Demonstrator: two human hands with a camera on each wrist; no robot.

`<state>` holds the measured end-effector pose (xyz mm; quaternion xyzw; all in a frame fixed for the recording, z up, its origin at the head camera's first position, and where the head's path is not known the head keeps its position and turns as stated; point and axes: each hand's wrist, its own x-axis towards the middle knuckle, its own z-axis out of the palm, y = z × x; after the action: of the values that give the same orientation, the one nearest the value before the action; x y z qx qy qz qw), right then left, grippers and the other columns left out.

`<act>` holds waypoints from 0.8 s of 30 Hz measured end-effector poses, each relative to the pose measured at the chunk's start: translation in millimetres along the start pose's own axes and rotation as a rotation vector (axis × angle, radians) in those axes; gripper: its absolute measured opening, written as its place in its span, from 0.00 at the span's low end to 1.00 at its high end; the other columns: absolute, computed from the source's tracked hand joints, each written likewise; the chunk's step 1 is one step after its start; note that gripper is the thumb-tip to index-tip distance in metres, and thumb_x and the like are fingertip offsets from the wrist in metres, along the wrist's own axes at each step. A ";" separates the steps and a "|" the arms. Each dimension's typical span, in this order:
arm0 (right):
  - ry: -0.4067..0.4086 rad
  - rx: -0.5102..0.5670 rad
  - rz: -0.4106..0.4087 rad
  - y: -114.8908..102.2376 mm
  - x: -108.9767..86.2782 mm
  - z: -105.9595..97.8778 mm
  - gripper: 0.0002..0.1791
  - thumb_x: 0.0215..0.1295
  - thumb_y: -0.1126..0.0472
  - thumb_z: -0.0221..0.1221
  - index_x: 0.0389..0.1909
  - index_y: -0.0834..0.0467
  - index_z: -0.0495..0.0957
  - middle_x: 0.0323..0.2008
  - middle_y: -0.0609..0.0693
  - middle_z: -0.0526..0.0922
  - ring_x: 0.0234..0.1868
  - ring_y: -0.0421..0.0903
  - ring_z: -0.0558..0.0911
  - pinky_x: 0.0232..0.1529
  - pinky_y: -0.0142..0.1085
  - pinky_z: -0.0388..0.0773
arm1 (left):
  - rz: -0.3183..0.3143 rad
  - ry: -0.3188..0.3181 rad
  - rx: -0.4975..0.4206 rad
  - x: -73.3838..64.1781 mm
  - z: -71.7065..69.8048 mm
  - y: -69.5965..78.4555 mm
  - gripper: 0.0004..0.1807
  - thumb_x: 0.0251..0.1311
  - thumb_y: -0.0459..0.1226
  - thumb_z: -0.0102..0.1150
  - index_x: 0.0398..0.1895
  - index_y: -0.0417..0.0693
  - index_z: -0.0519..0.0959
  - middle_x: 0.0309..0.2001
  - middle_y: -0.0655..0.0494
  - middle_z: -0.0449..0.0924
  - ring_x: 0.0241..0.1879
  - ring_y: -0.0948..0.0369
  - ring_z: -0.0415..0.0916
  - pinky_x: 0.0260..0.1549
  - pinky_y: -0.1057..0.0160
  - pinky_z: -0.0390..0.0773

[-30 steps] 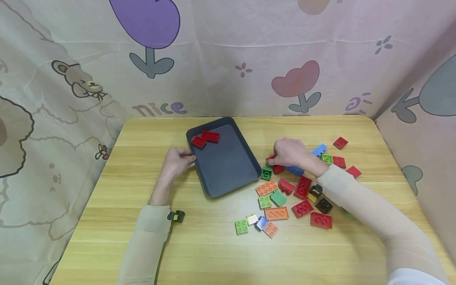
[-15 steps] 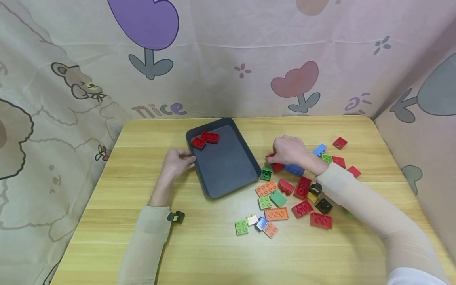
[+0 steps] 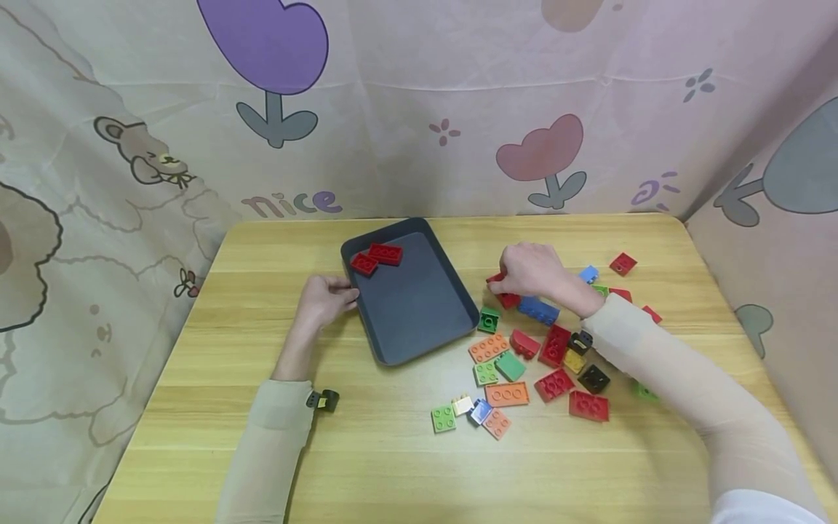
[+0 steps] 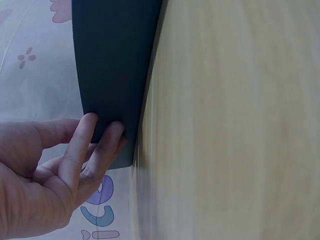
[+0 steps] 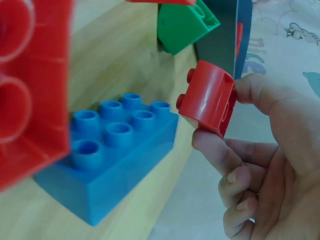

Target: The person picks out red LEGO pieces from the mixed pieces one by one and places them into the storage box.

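Note:
My left hand (image 3: 322,300) grips the left rim of a dark grey tray (image 3: 445,255). In the left wrist view, fingertips lie on the tray's outer wall and the thumb meets the rim. Two red bricks (image 3: 385,253) lie at the tray's far left corner. Right of the tray, my right hand (image 3: 529,271) pinches a red brick (image 5: 207,95) with a curved side between thumb and fingertips. Its studs point sideways in the right wrist view. Beside it sit a blue brick (image 3: 538,311) and a dark green brick (image 3: 488,320).
Several loose bricks are spread over the wooden table (image 3: 393,466), including an orange brick (image 3: 507,394), a red brick (image 3: 588,406) and a black brick (image 3: 594,379). Farther right lies a red piece (image 3: 623,264). A printed curtain (image 3: 406,87) rises behind the table.
My right hand has risen and shifted slightly away with the red brick, uncovering more of the blue brick. The left hand and tray stay in place.

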<state>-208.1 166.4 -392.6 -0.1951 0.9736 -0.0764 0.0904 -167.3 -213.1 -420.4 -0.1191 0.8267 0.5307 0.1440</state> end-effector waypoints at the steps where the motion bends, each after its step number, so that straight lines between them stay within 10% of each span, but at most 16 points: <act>1: 0.004 -0.003 0.000 -0.5 0.2 -1.1 0.21 0.60 0.41 0.71 0.21 0.55 0.85 0.16 0.46 0.78 0.21 0.45 0.74 0.16 0.32 0.64 | -0.001 0.000 0.000 -0.3 0.0 0.1 0.23 0.73 0.30 0.61 0.67 0.24 0.74 0.62 0.26 0.80 0.41 0.63 0.88 0.44 0.71 0.91; 24: 0.066 -0.016 -0.022 -15.5 4.0 -22.3 0.20 0.59 0.39 0.72 0.32 0.54 0.91 0.25 0.49 0.87 0.26 0.47 0.79 0.19 0.33 0.73 | 0.005 -0.003 0.000 -1.1 0.7 1.6 0.23 0.73 0.30 0.61 0.66 0.23 0.75 0.61 0.26 0.81 0.40 0.64 0.88 0.42 0.72 0.91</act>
<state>-210.6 153.2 -368.7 -0.2041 0.9744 -0.0760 0.0561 -166.7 -211.8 -418.9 -0.1165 0.8267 0.5314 0.1438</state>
